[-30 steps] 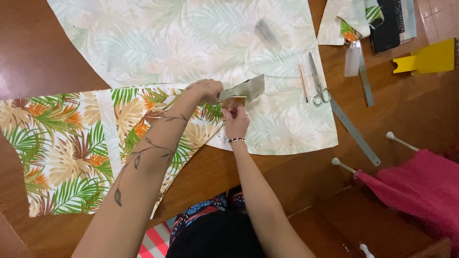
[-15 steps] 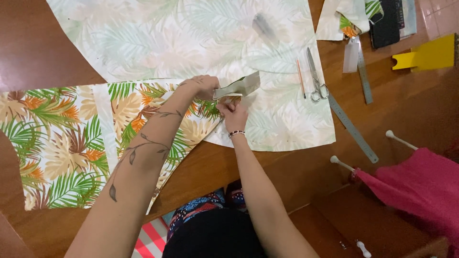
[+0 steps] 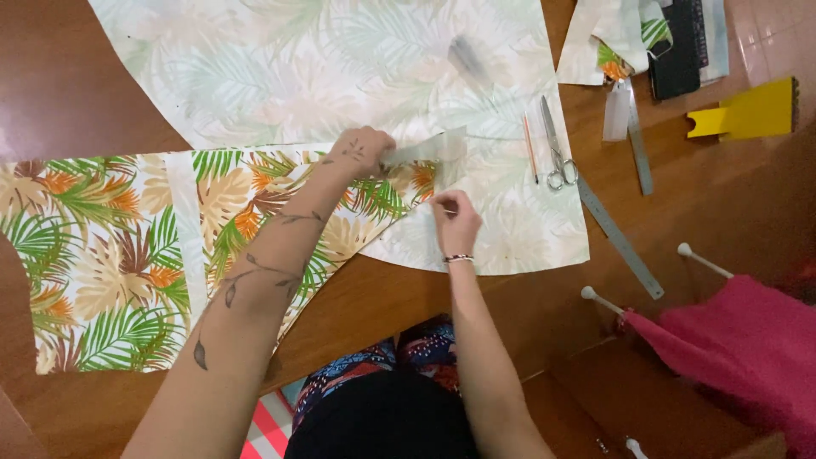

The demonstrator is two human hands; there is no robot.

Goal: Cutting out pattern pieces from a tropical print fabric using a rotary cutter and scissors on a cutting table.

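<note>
Two hands meet at the clear ruler (image 3: 429, 151): nearer, the right hand (image 3: 456, 221) just below its right end, fingers pinched on something small (chalk, perhaps); the left hand (image 3: 364, 151) presses its left end onto the leaf-print fabric (image 3: 110, 255).

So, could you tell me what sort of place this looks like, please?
Probably a home sewing or dressmaking table: leaf-print fabric is spread over a wooden table, with scissors and a metal ruler beside it. The left hand holds a clear ruler on the cloth.
</note>
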